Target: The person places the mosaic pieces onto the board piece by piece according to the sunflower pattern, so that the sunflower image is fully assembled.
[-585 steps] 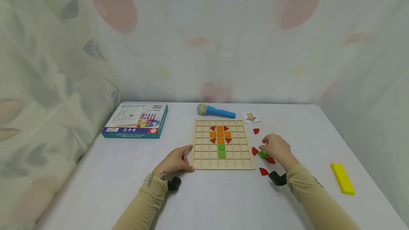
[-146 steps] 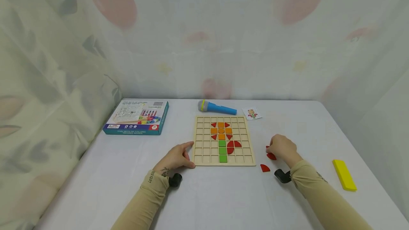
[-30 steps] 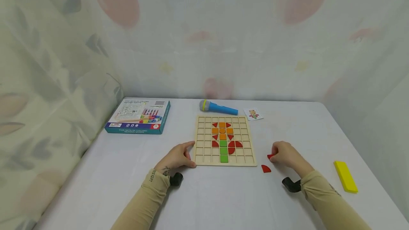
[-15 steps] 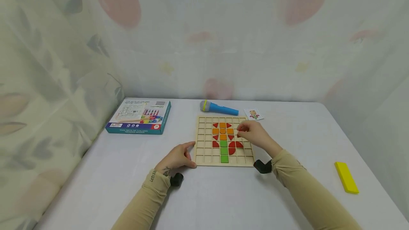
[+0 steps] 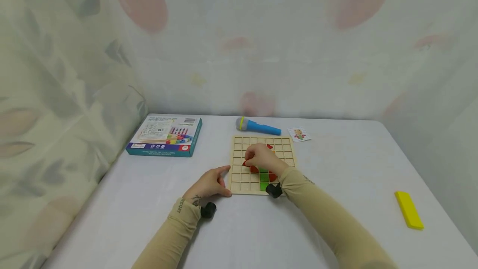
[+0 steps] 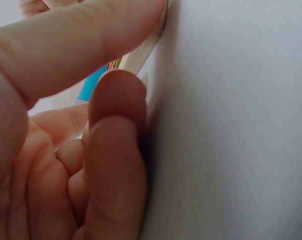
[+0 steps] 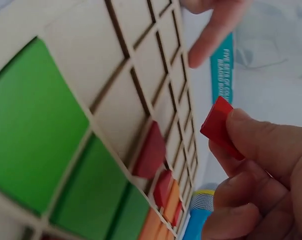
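Note:
My right hand (image 5: pixel 263 157) is over the wooden grid board (image 5: pixel 239 177), pinching a red quarter-circle piece (image 7: pixel 220 125) between thumb and forefinger. In the right wrist view the piece is tilted and apart from the board. My left hand (image 5: pixel 207 184) touches the board's left edge, forefinger higher up and thumb at the near corner, with the other fingers bent. Green squares (image 7: pixel 31 125) form a column on the board. Beside it lies a red quarter-circle piece (image 7: pixel 151 150). Orange and more red pieces sit farther up, partly hidden by the right hand in the head view.
A blue toy microphone (image 5: pixel 261 128) and a small pattern card (image 5: pixel 298 134) lie behind the board. A boxed bead set (image 5: pixel 164 135) stands at the back left. A yellow bar (image 5: pixel 408 210) lies at the far right. The right sleeve hides part of the table.
My right hand picked up the red quarter-circle piece right of the board and carried it left over the grid. Earlier, a green square and several red pieces went onto the board. Left hand stays put.

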The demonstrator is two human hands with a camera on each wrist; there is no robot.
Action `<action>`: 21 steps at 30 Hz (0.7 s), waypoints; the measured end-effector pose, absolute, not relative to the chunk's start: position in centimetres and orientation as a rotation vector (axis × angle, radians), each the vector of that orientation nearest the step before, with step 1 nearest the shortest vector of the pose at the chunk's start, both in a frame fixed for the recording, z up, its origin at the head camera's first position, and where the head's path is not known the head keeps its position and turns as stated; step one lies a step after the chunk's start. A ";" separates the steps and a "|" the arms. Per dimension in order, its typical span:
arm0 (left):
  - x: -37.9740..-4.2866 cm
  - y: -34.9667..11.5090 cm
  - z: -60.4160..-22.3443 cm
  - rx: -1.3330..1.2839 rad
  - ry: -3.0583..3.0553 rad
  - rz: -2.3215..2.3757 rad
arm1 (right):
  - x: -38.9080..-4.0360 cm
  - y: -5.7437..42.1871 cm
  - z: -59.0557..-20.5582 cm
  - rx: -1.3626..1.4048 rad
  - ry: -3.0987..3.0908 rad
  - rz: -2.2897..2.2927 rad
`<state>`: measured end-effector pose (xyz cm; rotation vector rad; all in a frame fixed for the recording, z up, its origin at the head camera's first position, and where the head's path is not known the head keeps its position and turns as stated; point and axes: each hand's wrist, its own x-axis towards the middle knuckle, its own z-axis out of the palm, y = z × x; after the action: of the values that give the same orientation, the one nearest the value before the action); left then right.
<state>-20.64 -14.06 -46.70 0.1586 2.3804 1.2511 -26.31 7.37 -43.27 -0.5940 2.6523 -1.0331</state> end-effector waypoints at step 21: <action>-20.7 -14.0 -46.8 0.175 2.405 1.228 | -25.8 6.1 -44.2 -0.661 2.773 -0.565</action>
<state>-20.67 -13.97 -46.77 0.1751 2.4053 1.2284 -25.76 6.10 -44.25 -0.6608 2.7727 -0.5650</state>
